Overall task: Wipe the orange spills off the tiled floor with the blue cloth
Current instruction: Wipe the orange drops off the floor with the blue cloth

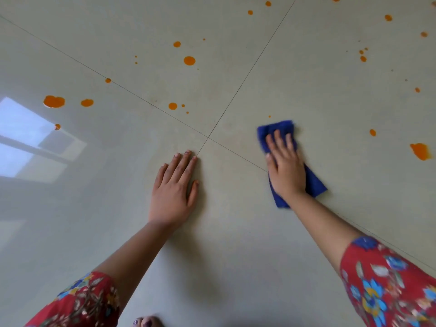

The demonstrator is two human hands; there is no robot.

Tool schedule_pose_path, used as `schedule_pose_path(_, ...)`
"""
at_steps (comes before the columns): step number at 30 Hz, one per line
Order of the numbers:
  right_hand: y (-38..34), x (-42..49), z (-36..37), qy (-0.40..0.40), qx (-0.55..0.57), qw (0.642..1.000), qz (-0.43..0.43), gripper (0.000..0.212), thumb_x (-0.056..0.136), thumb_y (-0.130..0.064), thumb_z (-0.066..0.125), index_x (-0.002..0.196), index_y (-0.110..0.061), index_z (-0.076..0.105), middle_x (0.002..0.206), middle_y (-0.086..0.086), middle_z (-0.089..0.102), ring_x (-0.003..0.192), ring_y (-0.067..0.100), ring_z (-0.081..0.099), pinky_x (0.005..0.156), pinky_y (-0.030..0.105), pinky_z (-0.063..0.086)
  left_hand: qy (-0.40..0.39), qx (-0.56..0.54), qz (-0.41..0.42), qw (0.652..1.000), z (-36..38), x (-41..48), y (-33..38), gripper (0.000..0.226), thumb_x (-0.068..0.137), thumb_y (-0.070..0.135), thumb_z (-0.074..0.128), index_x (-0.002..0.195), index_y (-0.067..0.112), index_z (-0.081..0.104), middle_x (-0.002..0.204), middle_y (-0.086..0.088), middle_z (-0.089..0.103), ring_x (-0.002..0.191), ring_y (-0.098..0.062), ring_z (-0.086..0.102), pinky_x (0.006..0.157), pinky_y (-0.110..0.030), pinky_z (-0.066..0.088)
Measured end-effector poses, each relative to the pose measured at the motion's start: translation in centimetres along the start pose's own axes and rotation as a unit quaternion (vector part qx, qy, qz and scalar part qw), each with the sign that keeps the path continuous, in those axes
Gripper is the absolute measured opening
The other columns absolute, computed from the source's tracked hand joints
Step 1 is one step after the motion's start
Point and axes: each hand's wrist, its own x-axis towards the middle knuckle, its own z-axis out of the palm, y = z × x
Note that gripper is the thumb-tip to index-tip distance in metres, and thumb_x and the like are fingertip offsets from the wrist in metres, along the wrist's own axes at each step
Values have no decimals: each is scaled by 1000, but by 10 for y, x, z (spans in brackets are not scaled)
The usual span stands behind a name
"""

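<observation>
A folded blue cloth [278, 128] lies on the pale tiled floor [236, 232], right of where the grout lines cross. My right hand [284, 165] presses flat on it with straight fingers. My left hand [173, 187] rests flat on the bare tile to the left, fingertips near the grout crossing. Orange spills dot the floor: a large blot [54, 101] and a smaller one [87, 102] at the left, round drops [189, 60] [172, 105] ahead of me, a smear [421, 151] at the right edge, and several small spots at the top right [363, 58].
A bright window reflection [26, 138] glares on the tile at the left. My toes [147, 322] show at the bottom edge. Red floral sleeves [389, 284] cover both upper arms.
</observation>
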Motion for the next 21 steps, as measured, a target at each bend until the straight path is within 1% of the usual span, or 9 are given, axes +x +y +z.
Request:
schedule_pose_path(2,-13,40,-1,-1,7,996,94,63,95,-42,15,150,-18,34,158,4,29,147,31,21,119,44,15,-2,-2,-2,1000,0,-1,0,56,100,38,33,153,26,24,162,9,15,150,-12,6,122,-34,7)
schedule_pose_path(4,-40,70,1,-28,9,997,74,62,95,-41,17,152,-20,30,160,3,24,149,29,16,119,41,11,-7,-3,0,1000,1,-1,0,56,100,39,32,153,26,23,162,9,14,150,-12,5,122,-34,7)
schedule_pose_path(7,-75,59,8,-47,-5,993,-105,56,98,-38,24,151,-21,32,160,2,26,148,28,20,117,46,22,-9,-3,1,1000,0,-2,-1,56,100,40,31,153,27,23,162,10,14,150,-12,6,122,-33,7)
schedule_pose_path(10,-61,-1,5,-93,-36,951,-292,52,101,-37,30,152,-27,28,161,-5,21,150,20,15,120,39,17,-11,-5,4,1000,-1,-1,-3,56,100,41,31,154,27,22,162,9,14,150,-11,5,122,-34,7)
schedule_pose_path(12,-32,-17,-2,-90,-20,961,-262,51,101,-38,31,151,-30,29,160,-9,21,150,17,14,119,41,18,-10,-6,4,1000,-1,-1,-2,56,100,41,31,154,27,22,162,9,14,150,-11,5,122,-34,7)
schedule_pose_path(15,-17,11,-4,-28,-6,999,-28,54,98,-41,23,150,-29,31,159,-7,25,149,20,18,117,48,22,-5,-8,3,1000,-1,-1,0,56,99,39,33,153,26,24,162,9,15,150,-12,6,121,-35,9)
schedule_pose_path(17,-39,44,-1,-15,-6,999,40,59,95,-43,18,150,-26,34,159,-4,27,148,24,20,119,47,19,-6,-10,3,1000,-1,0,-2,56,99,38,34,153,25,25,161,9,16,150,-12,7,121,-36,10)
schedule_pose_path(19,-79,60,5,-27,-4,1000,-8,61,94,-41,19,150,-24,35,159,-2,29,147,27,23,117,48,23,-4,-19,8,1000,0,1,-3,57,98,39,35,153,24,26,161,9,16,150,-11,8,121,-35,11)
schedule_pose_path(21,-111,39,15,-35,-22,989,-142,56,96,-38,25,150,-24,36,159,-1,29,147,27,25,115,47,27,14,-61,0,998,-2,0,-5,59,97,36,39,152,22,27,161,8,18,149,-11,12,120,-38,17)
